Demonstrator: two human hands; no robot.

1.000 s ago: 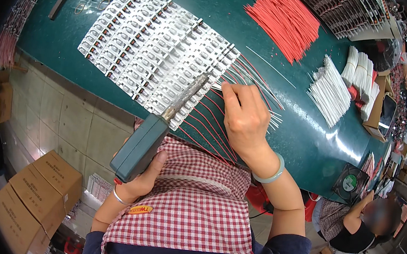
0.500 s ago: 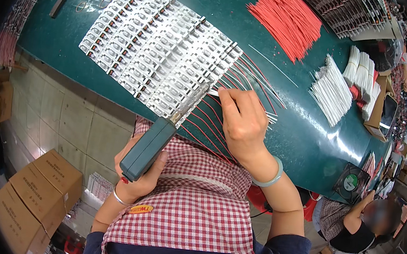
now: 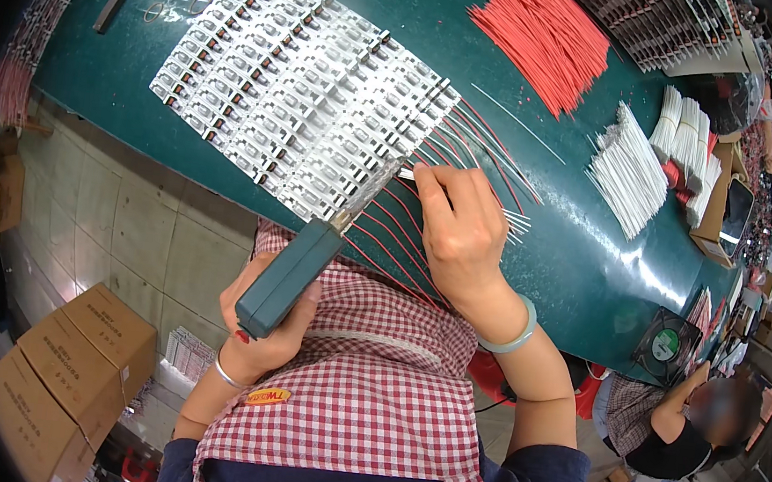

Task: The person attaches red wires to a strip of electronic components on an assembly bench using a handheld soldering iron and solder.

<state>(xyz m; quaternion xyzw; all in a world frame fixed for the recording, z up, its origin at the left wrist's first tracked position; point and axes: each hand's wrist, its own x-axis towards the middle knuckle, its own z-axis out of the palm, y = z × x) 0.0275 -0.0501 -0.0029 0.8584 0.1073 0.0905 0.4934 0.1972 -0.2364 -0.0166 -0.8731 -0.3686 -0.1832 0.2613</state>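
Note:
My left hand [image 3: 269,323] is wrapped round the dark green boxy handle of a tool with a metal tip [image 3: 291,273], which looks like a soldering gun. Its narrow tip slants up along the right edge of a panel of white circuit strips [image 3: 298,91] lying on the green table. At that edge my right hand [image 3: 463,226] is closed, thumb and forefinger pinching white wires [image 3: 406,174] against the panel. Red wires [image 3: 392,232] run from the same edge, fanning out beneath and beside the right hand. The tip's exact contact point is too small to make out.
A pile of red wires [image 3: 543,46] and a pile of white wires [image 3: 630,173] lie farther right on the table [image 3: 580,271]. A black fan [image 3: 665,344] stands by the right edge, near another person [image 3: 667,431]. Cardboard boxes [image 3: 71,377] are stacked at lower left.
The green tool in my left hand has shifted slightly right and up, toward the panel. My right hand stays nearly in place, still pinching the white wires.

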